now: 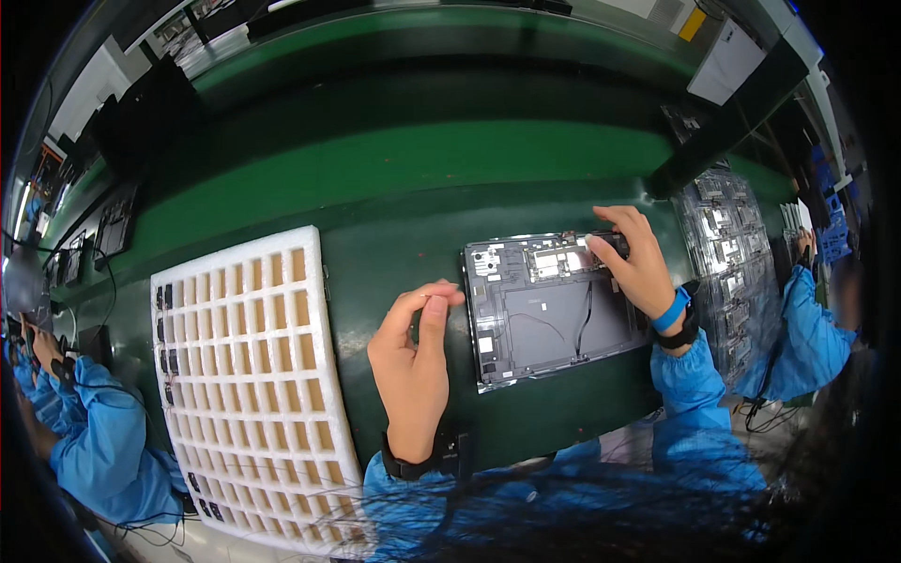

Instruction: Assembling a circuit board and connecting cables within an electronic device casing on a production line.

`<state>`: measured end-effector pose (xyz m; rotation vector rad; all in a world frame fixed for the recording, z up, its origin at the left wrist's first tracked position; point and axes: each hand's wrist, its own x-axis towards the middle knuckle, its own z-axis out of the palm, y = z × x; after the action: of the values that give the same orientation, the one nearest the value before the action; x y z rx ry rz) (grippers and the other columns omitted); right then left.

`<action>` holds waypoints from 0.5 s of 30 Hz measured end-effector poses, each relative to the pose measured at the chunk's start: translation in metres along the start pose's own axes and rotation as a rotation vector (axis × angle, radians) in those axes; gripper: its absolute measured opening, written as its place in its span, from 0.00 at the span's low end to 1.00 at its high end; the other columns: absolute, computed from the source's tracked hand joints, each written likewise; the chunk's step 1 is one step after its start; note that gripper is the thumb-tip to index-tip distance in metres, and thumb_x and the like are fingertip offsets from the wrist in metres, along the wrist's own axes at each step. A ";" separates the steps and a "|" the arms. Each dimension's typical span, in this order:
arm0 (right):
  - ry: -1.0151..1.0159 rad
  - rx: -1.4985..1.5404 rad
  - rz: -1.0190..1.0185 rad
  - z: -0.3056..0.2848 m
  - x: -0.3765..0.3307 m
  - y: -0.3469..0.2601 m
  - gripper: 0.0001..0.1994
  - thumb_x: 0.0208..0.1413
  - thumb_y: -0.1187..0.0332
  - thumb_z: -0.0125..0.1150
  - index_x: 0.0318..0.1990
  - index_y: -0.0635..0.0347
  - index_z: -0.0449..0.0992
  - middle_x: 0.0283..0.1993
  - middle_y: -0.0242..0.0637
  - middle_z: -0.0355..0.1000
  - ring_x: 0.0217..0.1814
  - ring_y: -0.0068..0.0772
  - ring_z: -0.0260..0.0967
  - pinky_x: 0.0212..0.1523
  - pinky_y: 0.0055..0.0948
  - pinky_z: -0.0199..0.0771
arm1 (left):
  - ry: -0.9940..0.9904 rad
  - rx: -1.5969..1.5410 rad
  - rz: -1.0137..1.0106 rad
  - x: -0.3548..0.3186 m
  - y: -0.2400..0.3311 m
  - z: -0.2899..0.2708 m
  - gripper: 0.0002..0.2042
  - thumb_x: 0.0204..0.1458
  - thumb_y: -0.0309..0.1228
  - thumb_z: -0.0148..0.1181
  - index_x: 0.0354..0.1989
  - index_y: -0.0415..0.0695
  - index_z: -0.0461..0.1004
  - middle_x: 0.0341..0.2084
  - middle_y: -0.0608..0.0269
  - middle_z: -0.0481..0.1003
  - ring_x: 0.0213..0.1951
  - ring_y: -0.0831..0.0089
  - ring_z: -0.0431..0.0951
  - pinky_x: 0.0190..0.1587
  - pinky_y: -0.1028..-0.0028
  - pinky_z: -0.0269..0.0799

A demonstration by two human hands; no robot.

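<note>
A small-part fitting step seems in hand. The left hand (413,361) pinches something tiny, its grip together, at nine o'clock of the opened tablet (554,305) on the green bench (394,169). The right hand (638,258) is clamped on a dark part at the tablet's one o'clock corner. Next calls for precise placement.

The flat, matte bench (413,178) is deep green with a darker green band. The white foam grid tray (249,375) shows tan cells, a few black-filled along its left edge. The opened rectangular tablet back (549,314) is dark grey with a silver rim, thin black wires and small white patches. Sleeves (699,394) are bright blue; one wristband (670,310) is blue over black.
</note>
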<state>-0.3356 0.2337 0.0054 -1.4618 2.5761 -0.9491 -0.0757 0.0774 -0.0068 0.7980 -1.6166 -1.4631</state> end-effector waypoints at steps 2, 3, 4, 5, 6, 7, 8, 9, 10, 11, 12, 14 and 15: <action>-0.035 0.006 -0.037 -0.001 0.004 0.011 0.17 0.59 0.65 0.66 0.51 0.65 0.79 0.50 0.43 0.74 0.55 0.44 0.67 0.58 0.37 0.67 | -0.018 -0.185 -0.132 0.002 0.009 0.007 0.09 0.67 0.31 0.57 0.45 0.40 0.81 0.35 0.63 0.81 0.42 0.72 0.80 0.52 0.71 0.72; -0.073 0.006 -0.075 -0.002 0.004 0.016 0.14 0.58 0.66 0.67 0.47 0.65 0.80 0.47 0.42 0.75 0.53 0.42 0.68 0.56 0.36 0.68 | -0.101 -0.257 -0.141 0.006 0.010 0.011 0.10 0.67 0.31 0.56 0.47 0.39 0.80 0.34 0.64 0.80 0.39 0.77 0.78 0.46 0.75 0.71; -0.077 0.009 -0.074 -0.003 0.006 0.020 0.14 0.58 0.66 0.67 0.47 0.65 0.80 0.47 0.42 0.75 0.53 0.42 0.68 0.56 0.36 0.68 | -0.182 -0.331 -0.150 0.010 0.011 0.014 0.11 0.67 0.32 0.56 0.48 0.39 0.80 0.33 0.66 0.79 0.35 0.81 0.75 0.40 0.80 0.70; -0.107 0.068 -0.046 -0.005 0.006 0.024 0.11 0.56 0.68 0.68 0.44 0.65 0.81 0.43 0.40 0.76 0.50 0.40 0.69 0.53 0.35 0.69 | -0.180 -0.329 -0.155 0.011 0.014 0.016 0.11 0.67 0.32 0.56 0.48 0.39 0.80 0.33 0.66 0.79 0.35 0.81 0.75 0.40 0.80 0.70; -0.137 0.126 -0.015 -0.005 0.006 0.027 0.09 0.55 0.70 0.69 0.40 0.65 0.82 0.39 0.39 0.77 0.47 0.38 0.71 0.50 0.33 0.70 | -0.234 -0.267 -0.218 0.012 0.017 0.018 0.11 0.67 0.31 0.56 0.48 0.38 0.80 0.33 0.66 0.79 0.31 0.83 0.72 0.36 0.80 0.68; -0.138 0.126 -0.010 -0.004 0.004 0.028 0.09 0.55 0.70 0.69 0.40 0.65 0.82 0.39 0.39 0.77 0.47 0.38 0.71 0.50 0.33 0.70 | -0.292 -0.205 -0.278 0.014 0.019 0.020 0.11 0.67 0.31 0.56 0.48 0.37 0.80 0.32 0.67 0.79 0.27 0.85 0.69 0.31 0.81 0.66; -0.135 0.213 0.012 -0.001 0.000 0.025 0.07 0.54 0.72 0.70 0.38 0.65 0.82 0.38 0.38 0.77 0.44 0.37 0.71 0.48 0.32 0.71 | -0.287 -0.195 -0.264 0.012 0.010 0.024 0.12 0.67 0.31 0.55 0.51 0.37 0.78 0.32 0.67 0.80 0.23 0.88 0.65 0.27 0.82 0.62; -0.132 0.300 0.036 0.003 -0.004 0.023 0.06 0.52 0.74 0.71 0.37 0.65 0.83 0.36 0.37 0.77 0.42 0.35 0.72 0.46 0.31 0.71 | -0.293 -0.194 -0.271 0.009 0.009 0.026 0.12 0.67 0.31 0.55 0.51 0.37 0.78 0.32 0.67 0.80 0.23 0.88 0.65 0.27 0.82 0.62; -0.110 0.330 0.064 0.007 -0.006 0.018 0.05 0.52 0.75 0.71 0.36 0.65 0.82 0.38 0.37 0.78 0.42 0.34 0.72 0.45 0.30 0.71 | -0.289 -0.151 -0.286 0.006 0.007 0.026 0.12 0.67 0.30 0.55 0.52 0.37 0.77 0.32 0.66 0.81 0.23 0.88 0.64 0.27 0.82 0.62; -0.114 0.335 0.079 0.007 -0.007 0.018 0.05 0.52 0.75 0.71 0.36 0.65 0.82 0.38 0.37 0.78 0.42 0.34 0.72 0.45 0.30 0.71 | -0.286 -0.107 -0.301 0.003 0.006 0.026 0.12 0.67 0.30 0.55 0.54 0.38 0.75 0.32 0.65 0.82 0.23 0.88 0.64 0.27 0.82 0.62; -0.094 0.343 0.055 0.007 -0.006 0.020 0.05 0.52 0.76 0.71 0.35 0.66 0.82 0.38 0.37 0.78 0.42 0.33 0.72 0.45 0.29 0.71 | -0.295 -0.190 -0.373 0.002 0.006 0.028 0.12 0.66 0.30 0.56 0.53 0.38 0.74 0.33 0.59 0.83 0.22 0.86 0.65 0.25 0.82 0.61; -0.090 0.372 0.062 0.005 -0.005 0.026 0.05 0.51 0.77 0.71 0.34 0.66 0.81 0.38 0.38 0.78 0.41 0.34 0.73 0.44 0.29 0.72 | -0.282 -0.181 -0.358 0.000 -0.001 0.033 0.10 0.66 0.30 0.56 0.51 0.37 0.74 0.33 0.59 0.82 0.22 0.85 0.66 0.25 0.82 0.61; -0.093 0.383 0.079 0.005 -0.006 0.026 0.05 0.51 0.77 0.71 0.34 0.66 0.81 0.38 0.38 0.78 0.41 0.34 0.73 0.44 0.29 0.72 | -0.261 -0.182 -0.328 0.000 -0.004 0.035 0.09 0.66 0.29 0.56 0.50 0.37 0.73 0.33 0.59 0.82 0.22 0.84 0.67 0.25 0.81 0.62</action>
<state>-0.3506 0.2459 -0.0140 -1.2577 2.2091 -1.2438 -0.1066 0.0945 -0.0114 0.8212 -1.5600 -1.9877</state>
